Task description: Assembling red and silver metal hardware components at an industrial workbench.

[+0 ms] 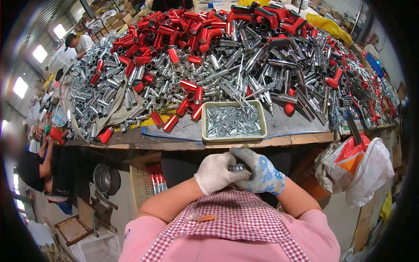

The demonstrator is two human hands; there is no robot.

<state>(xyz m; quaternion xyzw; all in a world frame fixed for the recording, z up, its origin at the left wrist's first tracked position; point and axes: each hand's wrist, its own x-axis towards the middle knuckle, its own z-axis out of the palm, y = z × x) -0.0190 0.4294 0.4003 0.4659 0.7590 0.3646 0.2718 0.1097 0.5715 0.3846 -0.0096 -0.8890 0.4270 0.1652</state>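
Workbench with a wooden front edge (305, 138), heaped with red metal tubes (173, 56) and silver metal tubes (214, 62)

From the head view, a cream rectangular tray (234, 139) of small silver metal pins (231, 123) sits at the near edge. Before it, above the red-checked apron (238, 214), the white-gloved left hand (217, 173) and the blue-flowered, gloved right hand (264, 172) clasp a shiny grey metal piece (237, 167) between them, largely hidden by fingers.
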